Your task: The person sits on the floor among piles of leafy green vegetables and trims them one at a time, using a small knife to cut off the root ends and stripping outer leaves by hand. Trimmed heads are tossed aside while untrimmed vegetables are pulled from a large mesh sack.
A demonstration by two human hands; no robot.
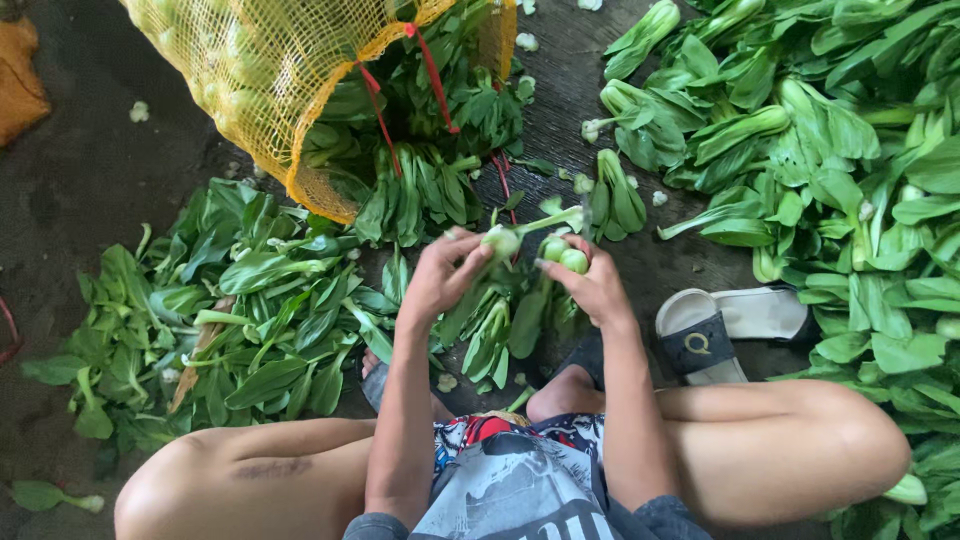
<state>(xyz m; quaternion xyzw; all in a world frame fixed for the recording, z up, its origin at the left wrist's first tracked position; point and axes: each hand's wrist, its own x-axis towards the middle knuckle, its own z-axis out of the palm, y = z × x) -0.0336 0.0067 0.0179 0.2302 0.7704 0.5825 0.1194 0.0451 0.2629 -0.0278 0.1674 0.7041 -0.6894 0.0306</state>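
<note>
Dark floor [90,170] strewn with greens [250,300]; yellow net sack [270,70] behind. Left hand [440,275] grip closed on a stalk [500,240]; right hand [590,285] grip clamped on a bunch [565,255].

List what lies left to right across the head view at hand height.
Pile of loose leaves → left hand on a bok choy stem → right hand holding bok choy stems → sandal → heap of bok choy.
</note>
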